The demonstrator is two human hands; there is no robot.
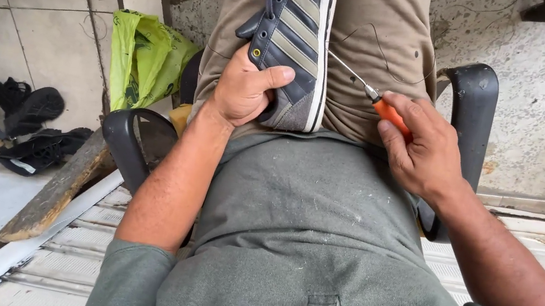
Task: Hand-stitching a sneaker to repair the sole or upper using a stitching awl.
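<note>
Sneaker (pixel 295 39) on the lap, sole edge met by an awl (pixel 371 94).

Head view: the sneaker is dark navy with tan stripes, grey suede at the heel and a white rubber sole; it lies on the khaki trousers (pixel 381 31), its toe cut off by the top edge. The left hand (pixel 242 92) wraps its grip around the heel, thumb pressed across the side. The right hand (pixel 424 152) pinches the orange handle of the awl, whose thin metal shaft reaches the sole; its tip is hard to make out. A crumpled green plastic bag (pixel 144 58) and black sandals (pixel 34 124) lie on the floor.
</note>
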